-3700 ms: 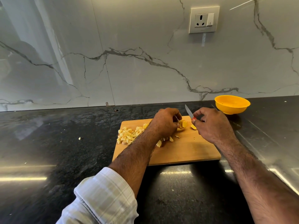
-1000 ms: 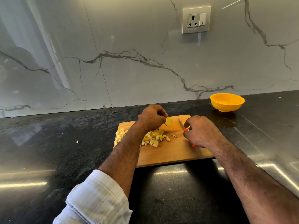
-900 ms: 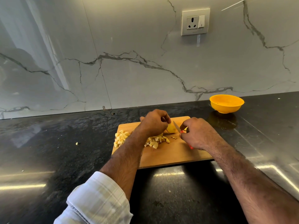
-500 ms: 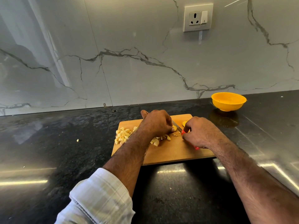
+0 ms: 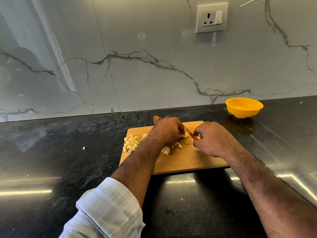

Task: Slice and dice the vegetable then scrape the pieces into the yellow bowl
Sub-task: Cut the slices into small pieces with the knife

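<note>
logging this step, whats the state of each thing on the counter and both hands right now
left hand: fingers curled, holding the vegetable piece on the board
right hand: gripping the knife, blade at the piece
diced pieces: heaped on the board's left part
cutting board: flat on the counter
yellow bowl: upright, looks empty
stray bit: on the counter, off the board
wall switch: position unclear

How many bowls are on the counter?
1. The round yellow plastic bowl sits on the shiny black stone counter, to the right of and behind the wooden cutting board, near the marble wall. No others show.
</note>
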Demonstrator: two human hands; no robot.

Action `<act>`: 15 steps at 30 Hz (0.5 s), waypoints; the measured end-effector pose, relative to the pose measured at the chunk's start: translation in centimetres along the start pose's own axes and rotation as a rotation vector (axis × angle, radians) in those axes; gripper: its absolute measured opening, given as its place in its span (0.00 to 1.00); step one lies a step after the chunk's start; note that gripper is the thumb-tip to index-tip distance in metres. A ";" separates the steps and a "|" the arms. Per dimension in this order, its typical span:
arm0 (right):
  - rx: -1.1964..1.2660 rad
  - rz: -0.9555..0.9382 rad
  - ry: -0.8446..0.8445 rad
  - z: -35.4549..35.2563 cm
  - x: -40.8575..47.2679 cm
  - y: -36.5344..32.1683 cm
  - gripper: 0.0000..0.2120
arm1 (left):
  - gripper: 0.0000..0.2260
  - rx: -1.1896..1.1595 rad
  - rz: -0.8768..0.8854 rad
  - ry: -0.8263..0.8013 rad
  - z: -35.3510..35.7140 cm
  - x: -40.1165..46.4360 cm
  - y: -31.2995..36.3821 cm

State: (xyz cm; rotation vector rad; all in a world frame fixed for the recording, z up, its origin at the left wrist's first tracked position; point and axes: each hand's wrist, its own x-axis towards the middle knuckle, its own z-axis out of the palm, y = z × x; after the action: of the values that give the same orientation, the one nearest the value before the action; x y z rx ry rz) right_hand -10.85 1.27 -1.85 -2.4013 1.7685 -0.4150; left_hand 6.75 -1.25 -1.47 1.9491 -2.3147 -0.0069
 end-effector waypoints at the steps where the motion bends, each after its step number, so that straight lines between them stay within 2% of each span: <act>1: -0.002 -0.011 -0.016 0.0 -0.1 -0.2 0.19 | 0.10 -0.001 0.004 0.001 0.0 0.0 0.0; 15: -0.021 0.004 -0.106 0.7 0.1 -1.4 0.17 | 0.10 -0.005 0.024 -0.047 -0.4 -0.1 0.1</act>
State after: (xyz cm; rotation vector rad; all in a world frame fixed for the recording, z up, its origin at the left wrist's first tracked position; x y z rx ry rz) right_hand -9.39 1.59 -2.11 -2.3857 1.7406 -0.2653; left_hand 6.74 -1.07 -1.04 1.9397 -2.3642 -0.0568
